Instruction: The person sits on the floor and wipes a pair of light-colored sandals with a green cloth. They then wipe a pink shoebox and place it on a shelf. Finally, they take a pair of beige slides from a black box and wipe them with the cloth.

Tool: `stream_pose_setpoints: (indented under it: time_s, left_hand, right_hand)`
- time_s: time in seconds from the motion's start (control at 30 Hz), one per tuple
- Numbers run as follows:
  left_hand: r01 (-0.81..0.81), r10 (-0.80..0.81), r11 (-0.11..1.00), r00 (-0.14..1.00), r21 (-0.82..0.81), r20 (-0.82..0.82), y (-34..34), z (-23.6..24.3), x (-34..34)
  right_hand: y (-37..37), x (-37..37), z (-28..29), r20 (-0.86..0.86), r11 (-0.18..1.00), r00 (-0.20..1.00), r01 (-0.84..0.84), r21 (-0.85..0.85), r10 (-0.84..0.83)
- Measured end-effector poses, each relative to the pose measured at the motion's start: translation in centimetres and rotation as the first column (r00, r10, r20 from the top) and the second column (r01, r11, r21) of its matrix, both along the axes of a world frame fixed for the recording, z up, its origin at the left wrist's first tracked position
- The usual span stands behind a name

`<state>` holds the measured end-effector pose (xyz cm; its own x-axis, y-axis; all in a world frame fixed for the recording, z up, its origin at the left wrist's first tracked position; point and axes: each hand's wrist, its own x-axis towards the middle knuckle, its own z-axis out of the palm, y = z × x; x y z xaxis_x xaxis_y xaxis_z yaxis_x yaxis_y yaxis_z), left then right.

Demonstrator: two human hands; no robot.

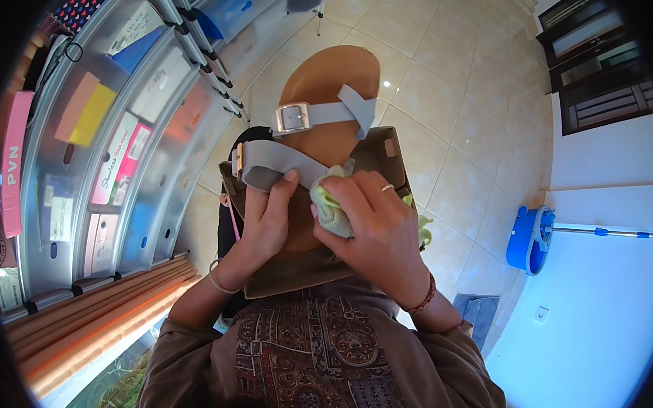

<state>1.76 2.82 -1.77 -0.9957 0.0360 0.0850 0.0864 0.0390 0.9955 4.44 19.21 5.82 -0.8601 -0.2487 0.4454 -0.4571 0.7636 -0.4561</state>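
A sandal with a tan footbed lies toe-away over an open brown cardboard box on my lap. Two grey straps cross it, each with a metal buckle; the nearer strap arches loosely up at the left. My left hand pinches the lower edge of this strap between thumb and fingers. Bunched in my right hand is a pale green cloth, pressed against the strap's right part. The sandal's heel is partly hidden behind my hands.
Clear plastic shelving with several shoe boxes stands along the left. A blue mop bucket with its mop handle is by the white wall at right. Pale tiles cover the floor. A grey mat lies at lower right.
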Motion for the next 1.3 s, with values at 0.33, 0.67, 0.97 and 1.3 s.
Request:
stream_pose_setpoints:
  time_s: [0.33,0.67,0.97,1.3]
  left_hand:
    - [-0.064,0.048,0.996,0.973,-0.065,-0.224,-1.7,-3.8,-0.4]
    - [-0.075,0.063,0.940,0.997,0.332,0.048,-0.5,0.3,-0.7]
    - [-0.020,-0.192,0.824,0.930,0.566,0.313,-0.3,1.5,-1.2]
    - [0.312,-0.529,0.505,0.849,0.805,0.003,-1.7,0.8,-1.1]
  right_hand:
    - [0.0,1.6,-1.0,0.110,0.973,0.976,-0.171,-0.156,0.190]
    - [-0.6,2.2,-1.0,0.265,0.978,0.961,-0.023,-0.208,0.079]
    - [-0.7,1.5,-0.9,0.127,0.929,0.986,-0.050,-0.367,0.103]
    - [-1.6,-0.4,-1.8,-0.149,0.967,0.985,0.045,-0.249,-0.084]
